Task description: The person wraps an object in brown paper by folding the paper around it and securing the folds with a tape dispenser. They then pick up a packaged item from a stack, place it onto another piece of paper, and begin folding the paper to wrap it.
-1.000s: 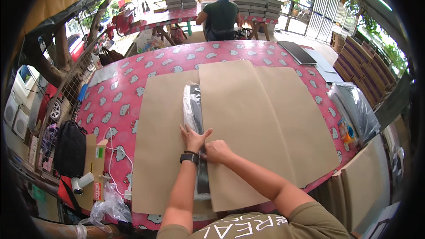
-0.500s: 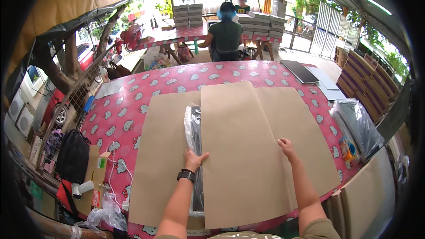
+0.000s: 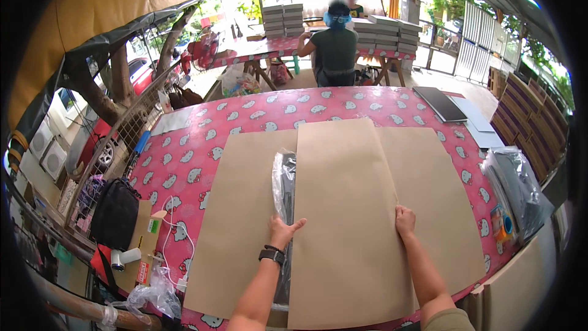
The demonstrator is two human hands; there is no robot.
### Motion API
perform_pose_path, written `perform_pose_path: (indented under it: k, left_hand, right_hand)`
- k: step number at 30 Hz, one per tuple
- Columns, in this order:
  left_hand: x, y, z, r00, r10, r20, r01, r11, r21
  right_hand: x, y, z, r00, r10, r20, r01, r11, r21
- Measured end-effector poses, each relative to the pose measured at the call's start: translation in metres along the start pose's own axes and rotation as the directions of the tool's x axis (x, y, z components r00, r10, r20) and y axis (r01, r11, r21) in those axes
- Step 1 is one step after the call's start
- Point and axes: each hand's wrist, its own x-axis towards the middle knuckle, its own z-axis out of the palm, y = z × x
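A large sheet of brown paper (image 3: 226, 208) lies spread on the table, with a folded panel (image 3: 343, 208) over its middle. Left of that panel, a dark flat item (image 3: 286, 184) in clear plastic wrap shows as a narrow strip; the panel hides the rest. My left hand (image 3: 284, 232) is open on the plastic-wrapped item, thumb spread toward the panel's left edge. At the panel's right folded edge, my right hand (image 3: 405, 220) is closed on the brown paper.
The table has a pink patterned cover (image 3: 245, 110). Plastic-bagged dark sheets (image 3: 517, 184) and a tape roll (image 3: 502, 225) lie right; a black panel (image 3: 440, 104) lies far right. Left are a black bag (image 3: 115, 211), a white cable (image 3: 191, 242) and crumpled plastic (image 3: 153, 294). A person (image 3: 335, 46) sits beyond.
The view has swung left, so everything sits farther right. My right hand has slid slightly nearer along the fold and closed more fully. My left hand stays put. The seated person's left arm is raised.
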Motion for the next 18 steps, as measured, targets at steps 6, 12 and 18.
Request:
perform_pose_path:
  k: [6, 12, 18]
  left_hand:
    - [0.003, -0.023, -0.004, 1.0, 0.024, 0.006, -0.024, 1.0, -0.007]
    - [0.005, -0.024, 0.003, 0.998, 0.068, 0.012, -0.069, 0.997, 0.029]
    - [0.001, -0.011, -0.003, 0.999, 0.007, 0.033, -0.007, 1.0, 0.002]
  right_hand:
    - [0.041, -0.026, 0.018, 0.994, -0.02, 0.108, 0.042, 0.978, -0.205]
    - [0.159, -0.031, 0.073, 0.997, -0.07, -0.027, 0.059, 0.952, -0.299]
    - [0.167, -0.036, 0.071, 0.998, -0.049, 0.043, 0.06, 0.942, -0.329]
